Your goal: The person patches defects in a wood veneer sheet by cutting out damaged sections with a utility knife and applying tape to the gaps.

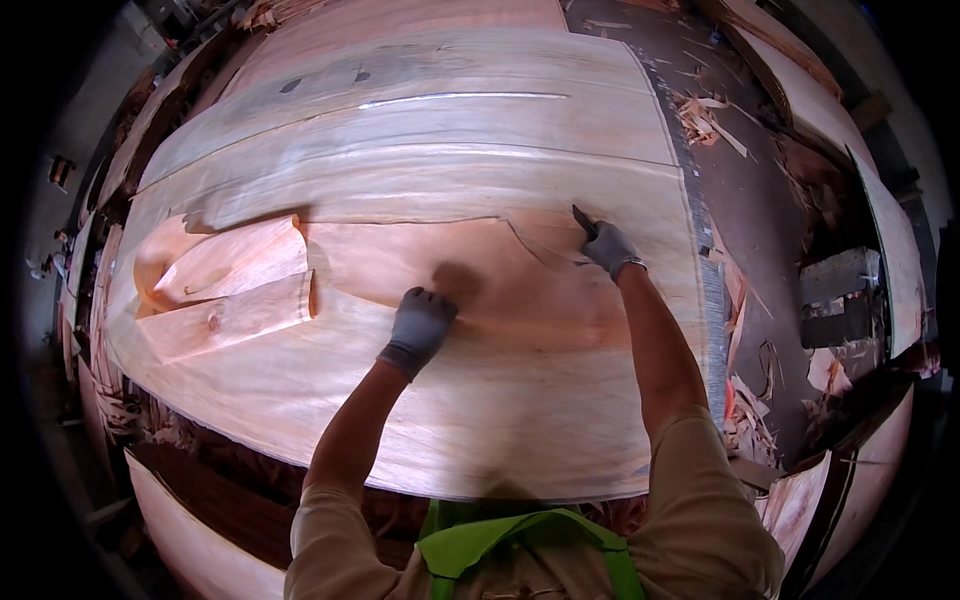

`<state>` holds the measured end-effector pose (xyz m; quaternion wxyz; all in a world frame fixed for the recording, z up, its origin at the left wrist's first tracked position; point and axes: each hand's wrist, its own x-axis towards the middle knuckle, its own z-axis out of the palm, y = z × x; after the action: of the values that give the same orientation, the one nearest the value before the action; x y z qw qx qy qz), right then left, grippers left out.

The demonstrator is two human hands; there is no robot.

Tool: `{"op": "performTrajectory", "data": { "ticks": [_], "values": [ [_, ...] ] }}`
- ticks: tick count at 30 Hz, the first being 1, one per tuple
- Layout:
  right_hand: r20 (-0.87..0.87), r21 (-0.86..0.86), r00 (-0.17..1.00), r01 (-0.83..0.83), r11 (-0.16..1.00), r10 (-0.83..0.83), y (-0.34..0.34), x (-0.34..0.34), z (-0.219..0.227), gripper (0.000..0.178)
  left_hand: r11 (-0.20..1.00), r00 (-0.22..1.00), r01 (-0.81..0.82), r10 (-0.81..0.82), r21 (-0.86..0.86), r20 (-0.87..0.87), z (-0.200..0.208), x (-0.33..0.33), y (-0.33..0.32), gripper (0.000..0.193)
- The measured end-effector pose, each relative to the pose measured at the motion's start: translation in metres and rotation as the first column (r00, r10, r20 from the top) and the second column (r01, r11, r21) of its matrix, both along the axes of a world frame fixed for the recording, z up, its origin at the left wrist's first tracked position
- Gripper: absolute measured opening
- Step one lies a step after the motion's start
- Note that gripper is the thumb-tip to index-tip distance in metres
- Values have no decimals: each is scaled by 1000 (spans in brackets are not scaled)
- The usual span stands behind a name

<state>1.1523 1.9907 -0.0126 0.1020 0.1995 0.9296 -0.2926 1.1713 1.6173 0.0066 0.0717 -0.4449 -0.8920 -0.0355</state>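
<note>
Right now, a thin pinkish wood sheet (560, 290) is lying mostly flat on the middle of a big pale wood sheet (500, 410), its left end curling and folding over. By its lower edge, the left hand (420, 325) is bending its gloved fingers in close together, but I cannot tell if they are pinching anything, while the right hand's (612, 250) fingers are closing around a small dark tool (582, 220). Torn wood scraps (705, 120) are lying off to the right.
</note>
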Motion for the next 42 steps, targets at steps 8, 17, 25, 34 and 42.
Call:
{"op": "performTrajectory", "data": {
  "ticks": [8,17,25,34,42],
  "values": [
    [-237,-444,969,-169,880,66,-43,27,72,21,983,978,-168,156,79,142,136,115,-56,10],
    [-404,-34,700,-655,755,589,-238,161,121,22,958,885,-215,111,187,452,162,102,-146,25],
    [-237,239,859,-400,885,453,-335,182,64,4,762,825,-563,535,-319,-179,34,-42,-449,70],
    [-337,267,808,-411,872,484,-453,135,139,18,680,588,-707,719,195,-372,38,-221,-668,22],
    [-352,390,712,-479,786,608,-505,91,182,23,874,944,-328,321,358,79,162,-210,-523,79]
  ]
}}
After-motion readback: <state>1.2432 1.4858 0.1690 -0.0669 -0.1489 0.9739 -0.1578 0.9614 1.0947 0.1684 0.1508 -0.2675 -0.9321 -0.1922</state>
